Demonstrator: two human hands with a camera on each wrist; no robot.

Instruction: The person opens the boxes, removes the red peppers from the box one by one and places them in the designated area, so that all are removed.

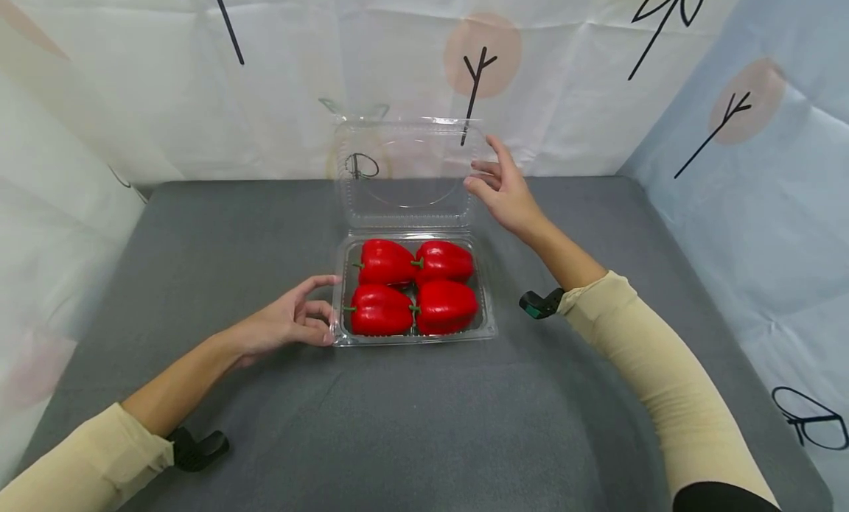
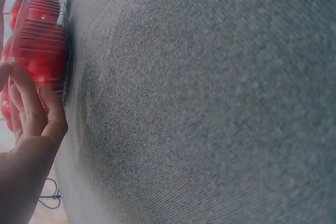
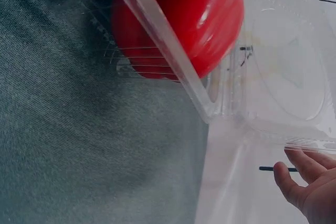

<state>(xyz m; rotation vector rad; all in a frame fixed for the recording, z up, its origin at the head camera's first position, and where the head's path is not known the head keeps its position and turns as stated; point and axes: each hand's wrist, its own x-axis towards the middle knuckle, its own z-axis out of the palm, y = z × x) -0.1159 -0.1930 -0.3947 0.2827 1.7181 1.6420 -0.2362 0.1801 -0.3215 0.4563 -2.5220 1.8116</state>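
Observation:
A clear plastic clamshell box [image 1: 487, 324] holds several red bell peppers [image 1: 447, 307] with green stems, set in two rows. Its transparent lid [image 1: 404, 180] stands raised at the back, hinged to the tray. At the tray's left side is my left hand [image 1: 298, 317], index fingertip at the rim and thumb near the front corner. The left wrist view shows those fingers [image 2: 34, 111] against the ribbed side wall. My right hand [image 1: 507, 191] is at the lid's right edge, fingers spread; in the right wrist view its fingertips [image 3: 294, 156] meet that edge, thumb apart.
The box rests on a grey cloth-covered table [image 1: 411, 423]. Behind it hangs a pale curtain [image 1: 398, 55] with leaf and twig drawings, and a bluish one [image 1: 763, 225] is at the right. Black straps [image 1: 199, 451] are on both forearms.

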